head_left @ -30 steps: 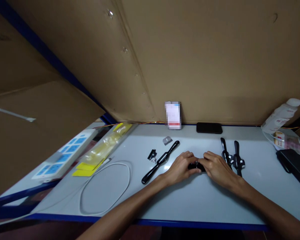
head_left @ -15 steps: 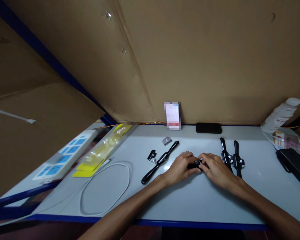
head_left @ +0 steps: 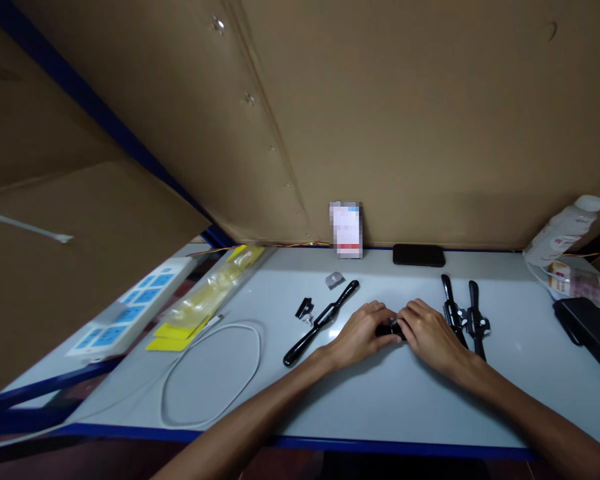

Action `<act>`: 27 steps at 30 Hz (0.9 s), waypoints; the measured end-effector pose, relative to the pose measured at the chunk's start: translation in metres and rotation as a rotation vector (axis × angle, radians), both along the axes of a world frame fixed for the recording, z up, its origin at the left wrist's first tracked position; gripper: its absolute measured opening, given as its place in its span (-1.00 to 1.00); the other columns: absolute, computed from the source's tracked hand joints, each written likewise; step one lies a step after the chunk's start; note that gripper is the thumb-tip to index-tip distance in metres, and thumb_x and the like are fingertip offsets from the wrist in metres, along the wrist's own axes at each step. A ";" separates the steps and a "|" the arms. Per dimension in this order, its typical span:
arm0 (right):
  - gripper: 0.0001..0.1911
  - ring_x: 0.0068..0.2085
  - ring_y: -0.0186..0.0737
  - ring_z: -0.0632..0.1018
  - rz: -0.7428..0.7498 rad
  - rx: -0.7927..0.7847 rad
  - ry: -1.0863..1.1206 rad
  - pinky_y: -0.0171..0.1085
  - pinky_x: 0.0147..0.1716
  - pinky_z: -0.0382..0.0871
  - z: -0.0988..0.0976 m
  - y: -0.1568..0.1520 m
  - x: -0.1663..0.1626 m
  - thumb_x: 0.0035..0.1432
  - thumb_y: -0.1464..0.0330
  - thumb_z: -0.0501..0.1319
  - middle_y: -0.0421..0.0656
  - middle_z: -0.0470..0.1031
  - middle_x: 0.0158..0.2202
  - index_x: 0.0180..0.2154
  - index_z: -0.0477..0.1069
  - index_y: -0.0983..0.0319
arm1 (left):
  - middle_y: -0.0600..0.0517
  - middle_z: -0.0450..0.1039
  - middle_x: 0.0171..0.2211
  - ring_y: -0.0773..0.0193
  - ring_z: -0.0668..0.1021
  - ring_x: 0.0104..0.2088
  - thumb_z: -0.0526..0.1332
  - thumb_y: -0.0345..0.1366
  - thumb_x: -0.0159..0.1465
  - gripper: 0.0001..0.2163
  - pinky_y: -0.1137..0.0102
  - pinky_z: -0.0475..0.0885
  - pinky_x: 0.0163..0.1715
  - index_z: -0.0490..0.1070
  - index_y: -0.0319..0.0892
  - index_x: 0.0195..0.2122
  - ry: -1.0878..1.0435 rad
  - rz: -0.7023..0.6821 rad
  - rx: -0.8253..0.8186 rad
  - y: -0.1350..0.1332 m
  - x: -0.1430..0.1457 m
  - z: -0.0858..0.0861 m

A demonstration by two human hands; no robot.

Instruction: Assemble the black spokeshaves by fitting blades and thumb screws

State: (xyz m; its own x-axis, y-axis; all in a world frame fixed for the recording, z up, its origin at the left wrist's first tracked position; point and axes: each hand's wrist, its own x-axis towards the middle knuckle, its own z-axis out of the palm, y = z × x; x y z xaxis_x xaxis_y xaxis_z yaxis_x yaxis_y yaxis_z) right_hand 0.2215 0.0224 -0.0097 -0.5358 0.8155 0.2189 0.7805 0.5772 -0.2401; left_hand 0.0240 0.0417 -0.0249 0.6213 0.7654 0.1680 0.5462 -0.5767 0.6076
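Between my two hands, low over the table, is a black spokeshave (head_left: 391,329), mostly hidden by my fingers. My left hand (head_left: 364,332) is closed around its left side. The fingers of my right hand (head_left: 424,333) pinch its middle and right part; what small piece they touch there is hidden. Left of my hands lies a bare spokeshave body (head_left: 321,324) with two long handles. Beside it are a black clamp piece (head_left: 305,307), a small silver screw (head_left: 308,321) and a grey blade (head_left: 335,280). Two assembled spokeshaves (head_left: 454,313) lie just right of my right hand.
A lit phone (head_left: 349,231) leans on the back wall, near a dark phone (head_left: 419,255) lying flat. At right stand a bottle (head_left: 563,233) and a black case (head_left: 587,337). At left lie a white cable (head_left: 258,360), yellow plastic packaging (head_left: 205,300) and a power strip (head_left: 135,310).
My right fingers have shifted slightly and cover more of the spokeshave's middle. The left hand keeps its hold. The whole view has moved a little.
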 end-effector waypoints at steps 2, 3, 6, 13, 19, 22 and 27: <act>-0.81 -0.16 -0.08 0.51 -0.023 -0.026 0.026 -0.16 -0.17 0.40 0.000 0.003 0.001 0.37 0.52 0.15 -0.05 0.51 -0.26 -0.29 0.50 0.30 | 0.03 0.46 -0.29 0.18 0.46 -0.25 0.41 -0.21 0.29 -0.80 0.33 0.33 -0.21 0.49 -0.18 -0.16 -0.026 0.011 -0.018 0.000 0.000 -0.001; -0.82 -0.18 -0.09 0.51 -0.025 -0.053 0.043 -0.16 -0.17 0.39 0.000 0.005 0.001 0.37 0.51 0.16 -0.06 0.52 -0.28 -0.30 0.50 0.29 | 0.03 0.46 -0.29 0.18 0.46 -0.25 0.42 -0.21 0.28 -0.79 0.33 0.33 -0.21 0.49 -0.18 -0.15 -0.034 0.013 -0.023 0.000 0.000 -0.002; -0.83 -0.22 -0.14 0.50 -0.014 -0.142 0.116 -0.19 -0.18 0.37 0.001 0.010 0.005 0.33 0.53 0.22 -0.11 0.52 -0.32 -0.34 0.49 0.27 | 0.04 0.47 -0.30 0.18 0.46 -0.25 0.44 -0.21 0.26 -0.78 0.33 0.32 -0.21 0.50 -0.18 -0.17 -0.040 0.010 -0.025 0.001 0.001 -0.004; -0.79 -0.24 -0.19 0.47 0.086 -0.125 0.179 -0.25 -0.26 0.30 0.003 0.012 0.012 0.33 0.54 0.21 -0.15 0.44 -0.35 -0.31 0.57 0.22 | 0.04 0.47 -0.30 0.18 0.45 -0.25 0.44 -0.22 0.26 -0.80 0.34 0.30 -0.21 0.48 -0.17 -0.22 -0.035 0.012 -0.025 0.002 0.002 -0.005; -0.81 -0.26 -0.19 0.49 0.147 -0.090 0.105 -0.23 -0.21 0.37 0.008 0.007 0.010 0.33 0.53 0.17 -0.12 0.46 -0.30 -0.26 0.56 0.27 | 0.04 0.45 -0.31 0.18 0.44 -0.26 0.41 -0.20 0.29 -0.80 0.34 0.29 -0.24 0.46 -0.18 -0.25 -0.036 -0.001 -0.001 0.001 0.001 -0.004; -0.84 -0.23 -0.15 0.51 0.183 -0.072 0.106 -0.21 -0.19 0.39 0.006 0.006 0.008 0.35 0.49 0.18 -0.09 0.49 -0.27 -0.26 0.53 0.27 | 0.03 0.44 -0.31 0.18 0.43 -0.27 0.41 -0.18 0.29 -0.78 0.34 0.29 -0.25 0.44 -0.19 -0.27 -0.029 -0.017 0.018 0.002 0.001 -0.003; -0.88 -0.19 -0.13 0.53 0.075 -0.107 0.149 -0.21 -0.17 0.38 0.003 0.006 0.006 0.32 0.55 0.19 -0.09 0.53 -0.22 -0.20 0.45 0.26 | 0.03 0.44 -0.30 0.18 0.44 -0.26 0.42 -0.19 0.29 -0.79 0.33 0.31 -0.24 0.45 -0.18 -0.25 0.003 -0.015 0.027 0.001 0.001 -0.001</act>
